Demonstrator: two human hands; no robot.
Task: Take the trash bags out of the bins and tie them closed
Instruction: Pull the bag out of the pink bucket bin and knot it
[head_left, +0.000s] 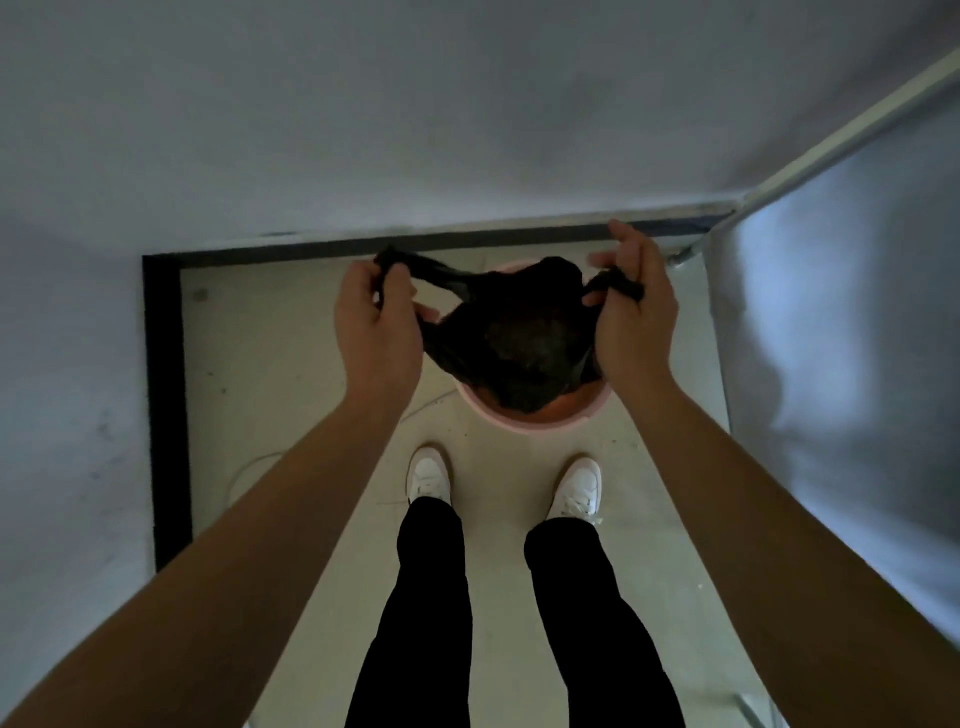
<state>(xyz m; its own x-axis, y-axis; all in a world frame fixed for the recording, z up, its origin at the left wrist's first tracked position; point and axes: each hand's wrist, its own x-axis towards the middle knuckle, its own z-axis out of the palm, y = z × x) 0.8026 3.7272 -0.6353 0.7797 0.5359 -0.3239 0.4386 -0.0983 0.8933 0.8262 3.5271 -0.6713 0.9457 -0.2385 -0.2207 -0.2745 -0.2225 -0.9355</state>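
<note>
Black trash bag (519, 343) partly lifted above the pink bin (530, 418) on the floor, its two handle loops pulled apart, one gripped by the left hand (376, 317) and one by the right hand (631, 312); knot apparently not yet tied.

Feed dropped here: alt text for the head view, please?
The left hand and right hand each grip one stretched end of a black trash bag, held over a pink bin on the floor. The ends are not yet tied.
</note>
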